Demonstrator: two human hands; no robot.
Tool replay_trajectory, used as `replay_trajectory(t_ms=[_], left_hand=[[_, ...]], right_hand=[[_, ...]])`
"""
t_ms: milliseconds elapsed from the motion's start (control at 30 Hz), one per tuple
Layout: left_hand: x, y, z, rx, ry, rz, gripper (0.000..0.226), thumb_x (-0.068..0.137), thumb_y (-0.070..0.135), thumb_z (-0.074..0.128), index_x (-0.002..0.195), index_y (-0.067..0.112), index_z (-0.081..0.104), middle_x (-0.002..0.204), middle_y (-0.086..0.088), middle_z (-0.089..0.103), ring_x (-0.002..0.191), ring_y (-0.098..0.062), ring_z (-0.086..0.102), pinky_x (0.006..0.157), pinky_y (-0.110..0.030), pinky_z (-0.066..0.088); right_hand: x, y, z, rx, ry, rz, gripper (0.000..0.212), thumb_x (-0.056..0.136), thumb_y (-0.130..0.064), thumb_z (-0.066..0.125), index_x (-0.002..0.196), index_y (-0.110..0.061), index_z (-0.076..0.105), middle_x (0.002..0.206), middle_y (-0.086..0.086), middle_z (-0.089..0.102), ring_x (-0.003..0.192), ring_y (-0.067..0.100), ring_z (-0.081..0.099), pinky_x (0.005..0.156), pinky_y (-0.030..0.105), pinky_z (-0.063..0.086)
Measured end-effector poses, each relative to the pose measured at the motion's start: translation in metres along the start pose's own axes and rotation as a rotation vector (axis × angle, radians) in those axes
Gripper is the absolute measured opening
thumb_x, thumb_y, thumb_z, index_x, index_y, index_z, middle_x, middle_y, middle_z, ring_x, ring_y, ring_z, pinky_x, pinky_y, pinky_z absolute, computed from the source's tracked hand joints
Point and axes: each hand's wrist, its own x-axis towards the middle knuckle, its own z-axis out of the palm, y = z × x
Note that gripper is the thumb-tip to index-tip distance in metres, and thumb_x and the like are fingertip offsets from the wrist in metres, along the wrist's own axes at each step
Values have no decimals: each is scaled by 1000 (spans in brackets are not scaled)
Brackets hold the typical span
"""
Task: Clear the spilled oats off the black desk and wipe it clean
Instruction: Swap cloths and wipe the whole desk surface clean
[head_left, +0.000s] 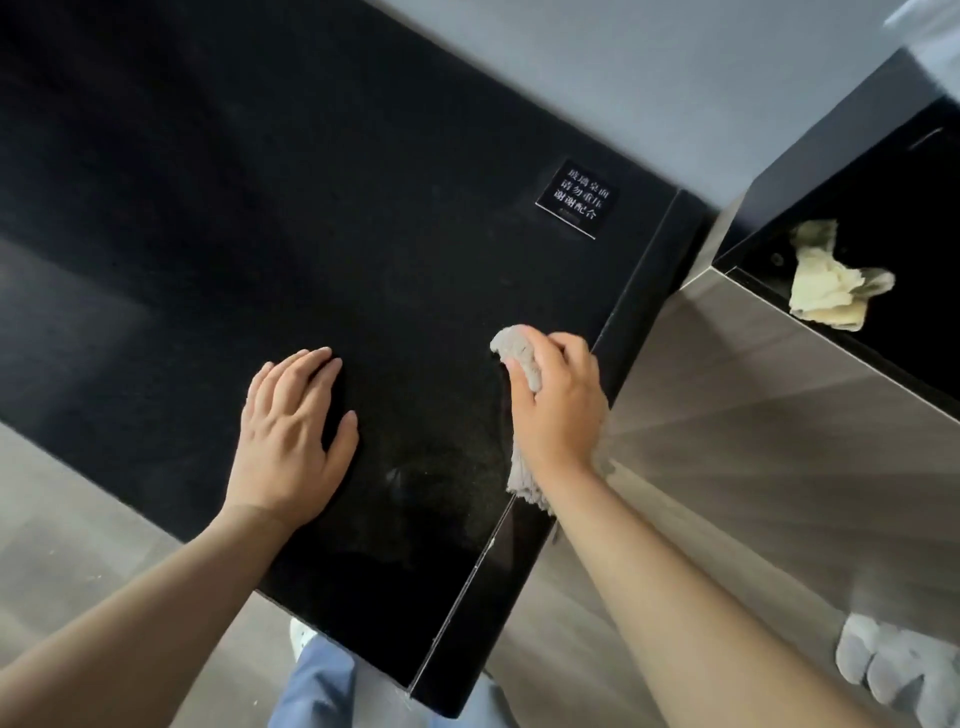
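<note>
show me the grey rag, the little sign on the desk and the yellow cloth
grey rag (517, 351): head view, on its bunched far end
sign (578, 198): head view, middle of its printed face
yellow cloth (826, 286): head view, on its crumpled middle

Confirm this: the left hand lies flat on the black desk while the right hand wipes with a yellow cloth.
Wrong colour: the head view shows the right hand gripping a grey cloth. The left hand does lie flat on the black desk.

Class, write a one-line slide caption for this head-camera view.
Right hand holds a grey cloth on the black desk near its edge; left hand rests flat beside it.
</note>
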Motion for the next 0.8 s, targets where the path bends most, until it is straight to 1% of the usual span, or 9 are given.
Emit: replay_trajectory(t_ms=[133,233,333,367,433,500,633,667,800], left_hand=[[1,-1,0,4,4,-3,55,93,39,37,136,6,49,144,-6,42,137,-24,32,119,-42,13],[1,-3,0,2,5,13,55,93,38,38,134,5,50,143,-7,43,136,-24,32,120,-39,10],[2,-4,0,-6,4,27,54,93,38,38,133,4,51,141,-9,44,135,-25,33,119,-40,11],[2,-5,0,-10,9,27,54,93,37,38,132,3,51,140,-9,45,134,-25,34,119,-40,12],[2,-6,0,-13,26,29,52,92,36,40,130,3,52,137,-10,46,131,-26,35,118,-43,15],[2,-6,-1,-12,37,37,51,92,36,41,128,2,53,135,-10,48,128,-27,37,116,-45,20],[5,-8,-6,-22,14,38,49,92,35,43,125,2,56,131,-10,50,124,-28,40,111,-43,26],[6,-10,-9,-26,-2,48,49,92,35,43,125,2,57,130,-10,51,124,-29,41,110,-42,28],[-8,-27,-22,-32,-51,88,48,92,35,41,122,3,59,125,-8,53,121,-29,43,107,-42,32]], right_hand=[[-63,-20,-4,32,-76,-51,32,87,-31,64,119,-31,63,110,-10,55,92,11,54,67,25,47],[-79,-24,-13,126,-175,-79,32,89,-32,59,120,-28,64,108,-14,53,97,6,54,75,19,48],[-67,-19,-22,238,-128,33,30,92,-25,60,121,-22,65,108,-10,54,101,8,55,87,6,39],[-61,-18,-23,246,-100,78,29,92,-25,61,121,-22,65,109,-9,55,102,8,55,88,6,38],[-54,-23,-18,219,-81,122,29,93,-27,60,122,-24,65,110,-10,54,104,8,53,84,8,38],[-58,-30,-6,135,-53,129,30,93,-29,59,122,-26,64,111,-9,53,103,8,50,73,6,34],[-82,-49,8,83,6,83,30,89,-25,64,119,-24,66,109,-4,55,97,13,52,70,18,38],[-93,-53,9,75,-5,51,30,89,-26,65,118,-23,66,109,-5,55,96,13,52,69,17,38],[-151,-74,3,24,-109,-56,30,85,-27,66,115,-29,65,108,-10,53,92,8,50,65,9,25]])
